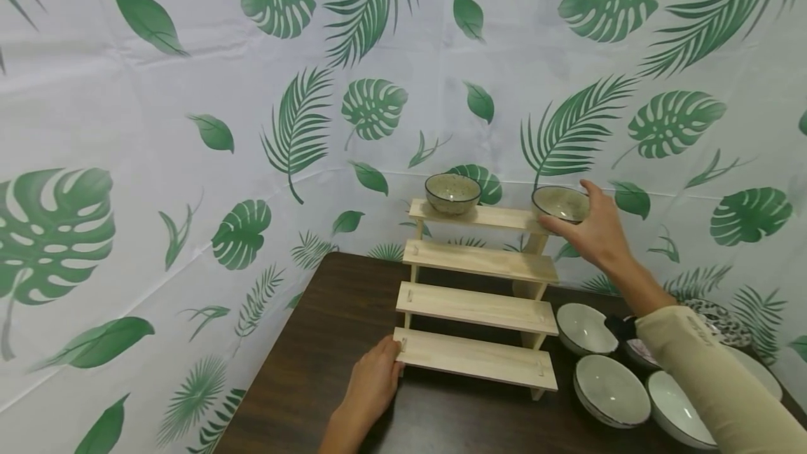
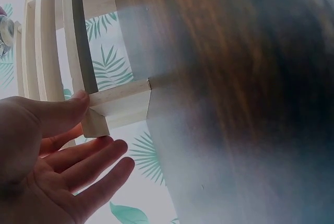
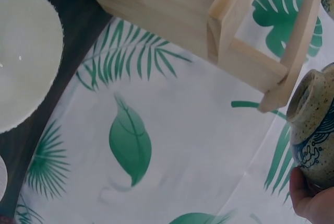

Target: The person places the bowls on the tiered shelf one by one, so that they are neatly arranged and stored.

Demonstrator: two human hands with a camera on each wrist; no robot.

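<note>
A stepped wooden rack (image 1: 476, 357) with several light boards stands on the dark table. On its top board, toward the left, sits a speckled bowl (image 1: 452, 195). My right hand (image 1: 595, 230) grips a second bowl (image 1: 561, 203) by its sides at that board's right end. In the right wrist view this bowl (image 3: 318, 135) shows its foot ring and blue pattern beside the rack's end; whether it touches the board I cannot tell. Thumb and forefinger of my left hand (image 1: 373, 377) pinch the left end of the lowest board, and its other fingers (image 2: 102, 185) extend below.
Right of the rack, several bowls stand on the table (image 1: 302, 363), among them a pale one (image 1: 586, 328) and another in front (image 1: 611, 391). A black-and-white patterned bowl (image 1: 719, 321) is partly behind my right sleeve. A leaf-printed cloth (image 1: 403, 33) hangs behind the table.
</note>
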